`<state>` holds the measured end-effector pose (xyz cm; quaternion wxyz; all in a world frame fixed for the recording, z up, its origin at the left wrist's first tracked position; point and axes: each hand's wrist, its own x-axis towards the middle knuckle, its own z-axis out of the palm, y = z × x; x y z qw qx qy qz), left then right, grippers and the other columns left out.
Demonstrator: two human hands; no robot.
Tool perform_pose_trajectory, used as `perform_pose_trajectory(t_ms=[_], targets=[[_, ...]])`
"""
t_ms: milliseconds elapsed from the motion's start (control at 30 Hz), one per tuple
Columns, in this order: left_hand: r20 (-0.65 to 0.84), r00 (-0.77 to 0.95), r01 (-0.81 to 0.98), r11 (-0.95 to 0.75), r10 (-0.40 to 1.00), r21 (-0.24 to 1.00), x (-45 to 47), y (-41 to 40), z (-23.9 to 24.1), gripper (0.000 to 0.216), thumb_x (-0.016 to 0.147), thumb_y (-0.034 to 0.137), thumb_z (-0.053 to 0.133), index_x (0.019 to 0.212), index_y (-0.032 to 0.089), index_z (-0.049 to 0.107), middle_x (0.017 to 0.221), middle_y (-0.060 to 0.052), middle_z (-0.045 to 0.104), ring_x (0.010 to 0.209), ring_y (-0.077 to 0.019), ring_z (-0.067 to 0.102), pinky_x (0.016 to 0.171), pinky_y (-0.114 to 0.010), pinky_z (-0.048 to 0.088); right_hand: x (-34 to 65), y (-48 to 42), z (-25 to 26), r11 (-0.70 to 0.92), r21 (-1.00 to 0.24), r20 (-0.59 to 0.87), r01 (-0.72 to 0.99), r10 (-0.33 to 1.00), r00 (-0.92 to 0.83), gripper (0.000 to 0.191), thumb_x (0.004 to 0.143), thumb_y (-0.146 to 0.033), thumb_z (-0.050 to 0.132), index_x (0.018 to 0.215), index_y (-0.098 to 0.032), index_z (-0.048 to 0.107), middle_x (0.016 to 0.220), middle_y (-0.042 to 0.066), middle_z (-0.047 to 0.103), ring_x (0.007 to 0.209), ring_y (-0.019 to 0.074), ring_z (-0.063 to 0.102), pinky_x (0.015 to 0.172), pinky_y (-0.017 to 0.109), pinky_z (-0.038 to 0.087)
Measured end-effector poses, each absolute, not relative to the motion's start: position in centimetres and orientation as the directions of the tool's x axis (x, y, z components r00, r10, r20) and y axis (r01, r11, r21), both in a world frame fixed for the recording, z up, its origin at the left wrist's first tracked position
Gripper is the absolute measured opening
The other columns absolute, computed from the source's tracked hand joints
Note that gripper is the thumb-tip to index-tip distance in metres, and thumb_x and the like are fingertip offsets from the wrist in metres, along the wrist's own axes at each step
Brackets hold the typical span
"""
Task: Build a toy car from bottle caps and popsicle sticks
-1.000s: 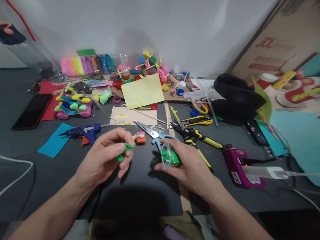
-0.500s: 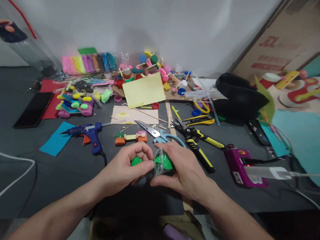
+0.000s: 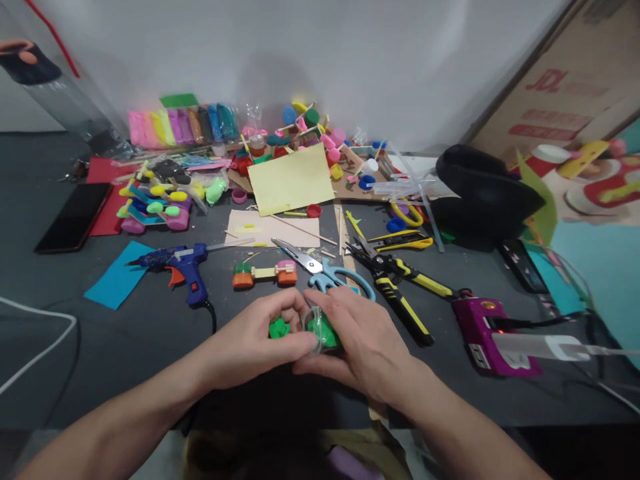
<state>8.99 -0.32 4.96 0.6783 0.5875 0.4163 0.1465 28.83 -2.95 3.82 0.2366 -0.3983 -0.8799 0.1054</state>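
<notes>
My left hand [image 3: 255, 340] is curled around a small lump of green clay [image 3: 278, 328], thumb and fingers pinching it. My right hand [image 3: 357, 343] grips a clear plastic bag holding more green clay [image 3: 320, 328], fingers folded over it. The two hands touch at the bag's mouth, low over the dark table [image 3: 125, 333]. Just beyond them lie blue-handled scissors [image 3: 325, 275] and a small orange and pink wheeled piece [image 3: 265, 274].
A blue glue gun [image 3: 180, 261] lies to the left on its cord. Black and yellow pliers [image 3: 400, 283] and a purple power strip [image 3: 493, 333] sit to the right. Clay packs [image 3: 180, 125], yellow paper [image 3: 291, 179], a phone [image 3: 75, 217] and craft clutter fill the back.
My left hand carried the small green piece rightward to meet my right hand. Both hands have since closed tighter around the bag and the clay.
</notes>
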Motion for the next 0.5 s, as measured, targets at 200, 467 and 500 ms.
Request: perform_pose_trajectory(t_ms=[200, 467, 500], targets=[[-0.356, 0.586, 0.324, 0.192, 0.728, 0.926, 9.0, -0.5, 4.6, 0.012, 0.088, 0.029, 0.056, 0.083, 0.019, 0.052, 0.082, 0.003, 0.050, 0.076, -0.0133, 0.044, 0.070, -0.027, 0.035, 28.7, -3.1, 3.7, 0.670, -0.315, 0.343, 0.672, 0.740, -0.578, 0.064, 0.096, -0.065, 0.043, 0.121, -0.008, 0.056, 0.082, 0.008, 0.064, 0.075, 0.0216, 0.060, 0.062, 0.032, 0.047], [-0.363, 0.519, 0.402, 0.154, 0.774, 0.903, 9.3, 0.1, 3.4, 0.018, 0.089, 0.032, 0.056, 0.079, 0.017, 0.058, 0.077, 0.002, 0.053, 0.073, -0.0129, 0.046, 0.068, -0.026, 0.037, 28.2, -3.4, 2.9, 0.682, -0.289, 0.362, 0.672, 0.728, -0.583, 0.053, 0.096, -0.059, 0.049, 0.113, -0.009, 0.056, 0.082, 0.009, 0.064, 0.073, 0.0228, 0.060, 0.060, 0.033, 0.046], [-0.382, 0.539, 0.367, 0.198, 0.751, 0.909, 9.1, 0.2, 3.4, 0.020, 0.089, 0.034, 0.058, 0.079, 0.017, 0.057, 0.075, 0.003, 0.053, 0.069, -0.0119, 0.046, 0.064, -0.025, 0.037, 28.3, -3.3, 2.8, 0.676, -0.306, 0.361, 0.671, 0.734, -0.575, 0.052, 0.095, -0.059, 0.051, 0.114, -0.010, 0.055, 0.083, 0.009, 0.065, 0.073, 0.0228, 0.060, 0.061, 0.033, 0.047]])
